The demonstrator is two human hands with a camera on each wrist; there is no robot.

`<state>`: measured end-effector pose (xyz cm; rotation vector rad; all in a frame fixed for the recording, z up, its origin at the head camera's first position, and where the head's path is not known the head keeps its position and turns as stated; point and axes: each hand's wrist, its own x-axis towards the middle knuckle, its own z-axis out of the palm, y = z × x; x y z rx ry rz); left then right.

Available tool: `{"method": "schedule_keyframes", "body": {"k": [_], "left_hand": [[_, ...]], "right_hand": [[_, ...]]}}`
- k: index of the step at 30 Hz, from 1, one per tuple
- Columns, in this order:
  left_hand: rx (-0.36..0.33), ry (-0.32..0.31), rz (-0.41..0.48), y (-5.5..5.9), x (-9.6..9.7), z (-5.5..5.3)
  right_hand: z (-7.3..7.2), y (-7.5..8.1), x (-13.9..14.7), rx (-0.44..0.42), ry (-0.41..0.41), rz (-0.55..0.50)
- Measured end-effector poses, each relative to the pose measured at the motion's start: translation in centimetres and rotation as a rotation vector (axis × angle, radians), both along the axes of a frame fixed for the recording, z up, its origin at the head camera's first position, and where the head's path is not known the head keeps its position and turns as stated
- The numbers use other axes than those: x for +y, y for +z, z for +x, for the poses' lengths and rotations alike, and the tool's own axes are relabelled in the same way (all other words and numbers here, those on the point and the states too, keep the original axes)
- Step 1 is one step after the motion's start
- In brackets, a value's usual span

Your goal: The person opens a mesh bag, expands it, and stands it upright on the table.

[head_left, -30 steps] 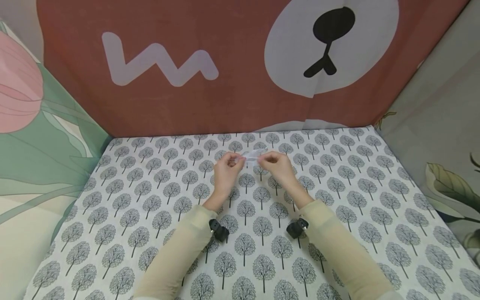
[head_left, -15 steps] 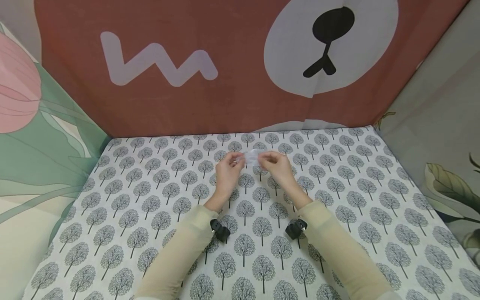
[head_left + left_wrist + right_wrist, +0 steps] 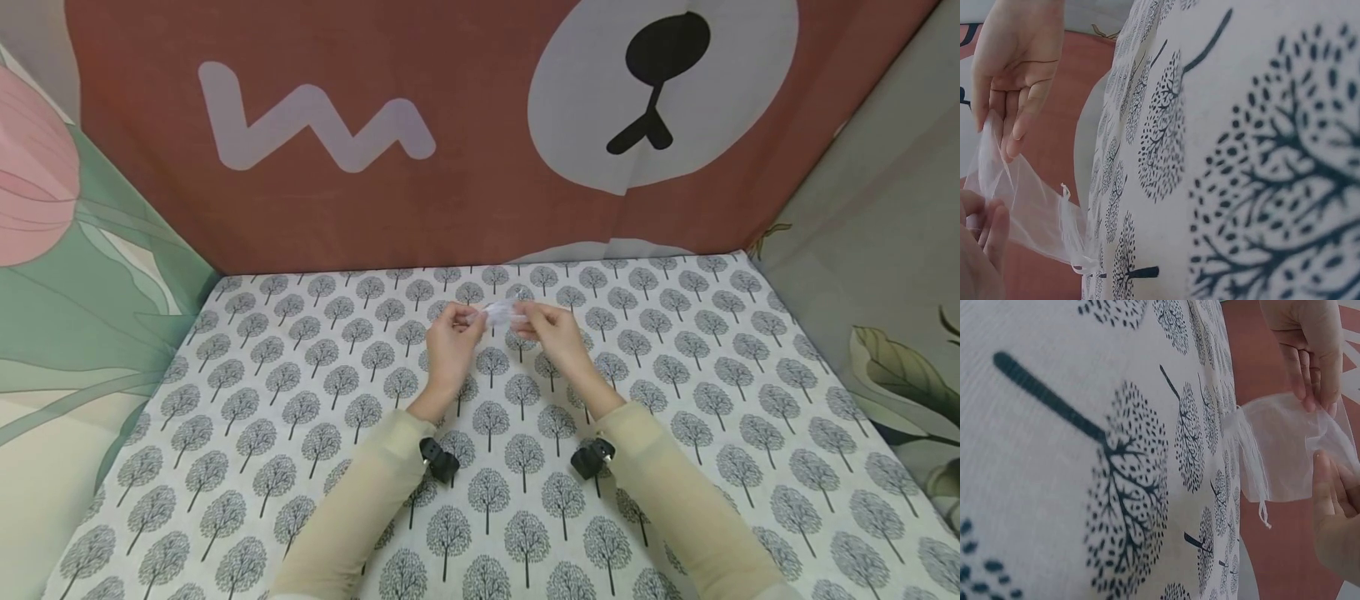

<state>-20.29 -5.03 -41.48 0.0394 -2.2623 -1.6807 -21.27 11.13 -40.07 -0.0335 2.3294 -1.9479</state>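
Between both hands is a small sheer white drawstring pouch (image 3: 498, 314), seen through in the wrist views. My left hand (image 3: 452, 343) pinches one side of its end with thumb and fingers. On the other side my right hand (image 3: 555, 333) pinches the same end, the fingertips a short way from the left ones. The fabric is gathered and creased near the fingers. Toward the tabletop hangs the opposite end of the pouch, where white cords (image 3: 1252, 456) run across and a loop dangles.
A cloth printed with dark trees (image 3: 360, 408) covers the table. Behind it stands a red-brown backdrop (image 3: 480, 208) with a bear's muzzle pattern; flowered drapes (image 3: 45, 333) flank the sides. Each wrist carries a small black camera (image 3: 440, 460).
The pouch's fabric has shifted and bunched between the fingertips. Both hands have moved only slightly, their fingers changing position on the fabric.
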Motion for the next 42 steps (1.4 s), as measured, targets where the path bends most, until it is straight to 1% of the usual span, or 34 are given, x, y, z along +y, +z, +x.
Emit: {"method": "schedule_keyframes", "body": {"k": [6, 8, 12, 14, 17, 20, 23, 26, 32, 36, 39, 42], "left_hand": [[-0.009, -0.026, 0.039, 0.08, 0.09, 0.04], [-0.008, -0.04, 0.049, 0.11, 0.13, 0.05], [0.0, -0.065, 0.065, 0.27, 0.17, 0.15], [-0.006, -0.072, 0.07, 0.35, 0.18, 0.2], [-0.018, -0.079, 0.065, 0.42, 0.21, 0.19], [-0.029, -0.067, 0.044, 0.43, 0.26, 0.1], [-0.035, -0.046, 0.024, 0.4, 0.29, 0.01], [-0.04, -0.043, 0.012, 0.36, 0.26, -0.03], [-0.064, -0.063, -0.024, 0.13, 0.08, 0.13], [-0.084, -0.096, -0.008, -0.03, 0.01, 0.21], [-0.099, -0.12, 0.035, -0.05, 0.01, 0.23], [-0.093, -0.13, 0.07, -0.09, 0.04, 0.17]], "right_hand": [[0.06, 0.06, 0.05, 0.035, 0.037, 0.095], [0.05, 0.06, 0.07, 0.052, 0.034, 0.119], [0.05, 0.09, 0.04, 0.062, -0.02, 0.171], [0.08, 0.12, 0.02, 0.062, -0.062, 0.202], [0.1, 0.12, 0.02, 0.086, -0.118, 0.247], [0.14, 0.16, -0.01, 0.115, -0.156, 0.244], [0.12, 0.15, -0.02, 0.131, -0.173, 0.231], [0.12, 0.15, -0.02, 0.131, -0.172, 0.22], [0.09, 0.01, -0.07, 0.111, -0.148, 0.191], [0.13, -0.08, -0.11, 0.102, -0.13, 0.147], [0.2, -0.05, -0.11, 0.079, -0.104, 0.11], [0.2, -0.02, -0.1, 0.052, -0.071, 0.092]]}}
